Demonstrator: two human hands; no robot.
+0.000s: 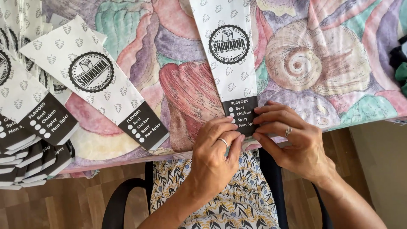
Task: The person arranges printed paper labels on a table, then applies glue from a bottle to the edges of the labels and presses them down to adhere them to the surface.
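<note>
A long white paper sleeve (pixel 229 63) with small grey icons, a round black stamp and a black end band lies lengthwise on the patterned tablecloth (pixel 178 72). Both my hands meet at its near end at the table's edge. My left hand (pixel 216 150), ring on one finger, pinches the black band from the left. My right hand (pixel 288 138), also ringed, pinches it from the right with fingertips on the band. The very end of the sleeve is hidden under my fingers.
A second identical sleeve (pixel 95 80) lies slanted at the left, beside an overlapping stack of several more sleeves (pixel 25 127) hanging over the table edge. Dark fabric (pixel 400 63) sits at the right edge. Below are a wooden floor and a black chair frame (pixel 123 199).
</note>
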